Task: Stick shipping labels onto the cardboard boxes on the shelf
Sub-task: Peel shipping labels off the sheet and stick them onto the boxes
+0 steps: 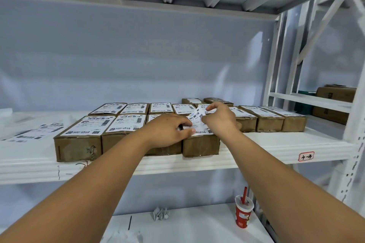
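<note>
Cardboard boxes (78, 149) sat in two rows on the white shelf (276, 144), and you held a label (196, 116) over one in the front row.
Your left hand (169, 129) rested on the box (201, 145) at the right end of that row, thumb and fingers pinching the label's near left edge. Your right hand (220, 119) pinched its far end, which curled up off the box top. Loose labels (33, 132) lay further left on the shelf. A red cup (244, 213) stood on the bench (197, 229) below.
</note>
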The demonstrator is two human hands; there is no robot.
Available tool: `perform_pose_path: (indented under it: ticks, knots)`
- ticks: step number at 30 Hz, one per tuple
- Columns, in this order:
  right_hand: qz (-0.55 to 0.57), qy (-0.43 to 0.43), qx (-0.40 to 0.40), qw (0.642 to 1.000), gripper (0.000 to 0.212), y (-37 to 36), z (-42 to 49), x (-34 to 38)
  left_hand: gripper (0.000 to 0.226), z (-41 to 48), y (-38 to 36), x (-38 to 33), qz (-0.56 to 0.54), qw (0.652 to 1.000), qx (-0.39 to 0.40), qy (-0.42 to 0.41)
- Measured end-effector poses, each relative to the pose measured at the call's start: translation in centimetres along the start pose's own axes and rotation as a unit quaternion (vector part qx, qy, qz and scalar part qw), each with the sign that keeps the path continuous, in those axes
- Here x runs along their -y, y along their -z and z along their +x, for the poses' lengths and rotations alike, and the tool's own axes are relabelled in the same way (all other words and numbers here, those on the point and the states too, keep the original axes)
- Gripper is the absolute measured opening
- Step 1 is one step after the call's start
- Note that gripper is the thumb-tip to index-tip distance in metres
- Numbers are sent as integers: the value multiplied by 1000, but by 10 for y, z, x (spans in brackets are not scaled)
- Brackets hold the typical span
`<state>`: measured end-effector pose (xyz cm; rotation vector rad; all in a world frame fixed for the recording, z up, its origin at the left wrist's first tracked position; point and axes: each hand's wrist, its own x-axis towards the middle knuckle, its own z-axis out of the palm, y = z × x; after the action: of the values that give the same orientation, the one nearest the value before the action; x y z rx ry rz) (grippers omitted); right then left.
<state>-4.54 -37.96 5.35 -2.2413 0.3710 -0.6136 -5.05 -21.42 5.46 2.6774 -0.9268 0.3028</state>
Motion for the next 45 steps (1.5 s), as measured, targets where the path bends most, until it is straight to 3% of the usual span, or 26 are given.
perform_pose_path:
  ticks: [5,10,13,16,22,27,31,35,42,45]
  knots:
    - [-82,36,40,995,29,2,-5,7,38,1,-3,2,-2,1000,0,-3]
    - [-88,33,63,994,16,-4,0,3,36,2,-3,1,-3,1000,6,-5]
    - [36,42,91,994,6,-2,8,-10,38,0,-1,0,-5,1000,11,-1]
    - [178,12,169,969,14,5,6,-22,39,-1,0,0,-4,1000,12,3]
    - [249,1,209,945,25,2,6,-32,39,-2,0,-2,1,1000,7,6]
    - [235,-5,229,945,37,1,6,-31,39,-2,1,-3,0,1000,10,14]
    - [258,-12,238,936,22,1,3,-34,38,-3,1,-4,-5,1000,13,19]
    - [261,9,226,939,35,0,1,-40,34,-4,1,-5,-19,999,12,23]
    - [267,61,209,939,27,1,-2,-47,30,-3,4,-4,-43,998,11,41]
    - [284,58,206,935,26,0,-2,-46,51,-8,5,-6,-65,996,23,48]
